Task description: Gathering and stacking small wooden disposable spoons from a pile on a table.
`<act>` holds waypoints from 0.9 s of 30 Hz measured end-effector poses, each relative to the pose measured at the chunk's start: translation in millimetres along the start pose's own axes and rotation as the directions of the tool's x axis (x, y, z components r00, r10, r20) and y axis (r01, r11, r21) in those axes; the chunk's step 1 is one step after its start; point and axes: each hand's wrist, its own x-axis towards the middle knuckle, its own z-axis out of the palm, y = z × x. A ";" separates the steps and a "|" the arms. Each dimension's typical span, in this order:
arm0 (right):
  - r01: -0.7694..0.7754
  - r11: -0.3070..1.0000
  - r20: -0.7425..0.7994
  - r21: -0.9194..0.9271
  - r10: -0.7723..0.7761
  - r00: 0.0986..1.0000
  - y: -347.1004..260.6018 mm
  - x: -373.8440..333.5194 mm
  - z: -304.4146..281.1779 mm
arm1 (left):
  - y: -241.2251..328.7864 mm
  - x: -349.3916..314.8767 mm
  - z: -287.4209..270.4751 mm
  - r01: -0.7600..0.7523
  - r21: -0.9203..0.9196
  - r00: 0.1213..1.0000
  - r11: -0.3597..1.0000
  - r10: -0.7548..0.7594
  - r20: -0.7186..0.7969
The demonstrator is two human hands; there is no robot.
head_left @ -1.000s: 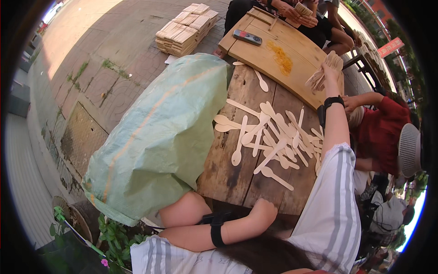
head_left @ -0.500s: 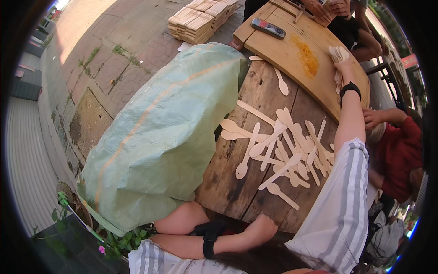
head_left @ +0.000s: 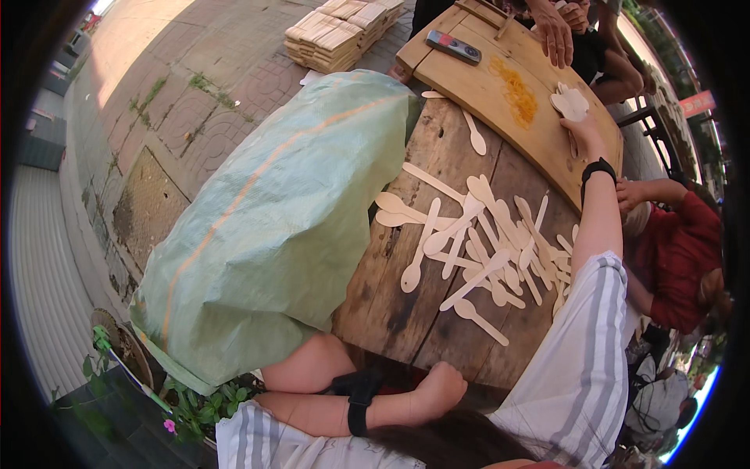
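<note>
My right hand, at the end of an outstretched arm, is closed round a bundle of wooden spoons over the light wooden board. Their bowls point away from me. Close to my body, my left hand forms a fist at the near table edge, with no object showing in it. Between my arms, many loose wooden spoons lie crisscrossed on the dark plank table. A pile of yellow rubber bands lies on the board, left of the bundle.
A grey handheld device lies on the board. Another person's hand hangs over its far side. A large green woven sack fills the left. Stacked wooden bundles stand on the paving. A person in red sits at right.
The spoon bundle in my right hand has tilted lower towards the board. Across from me, the other person's hand has opened and reached downward over the board. My left hand stays a fist.
</note>
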 end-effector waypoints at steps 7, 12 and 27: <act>0.275 0.867 0.057 -0.415 -0.278 0.959 5.3 -45.3 -32.8 | -13.4 0.3 -9.8 -0.166 -0.030 0.984 0.986 0.168 0.063; 0.244 0.949 -0.376 -0.200 -0.304 0.875 16.5 -156.3 -127.0 | -8.0 -1.1 -15.2 -0.387 0.061 0.920 0.920 0.390 -0.050; 0.649 0.760 0.369 0.039 -0.615 0.697 -114.1 -589.9 -26.6 | 32.6 -2.5 -19.5 -0.523 0.112 0.767 0.845 0.524 -0.370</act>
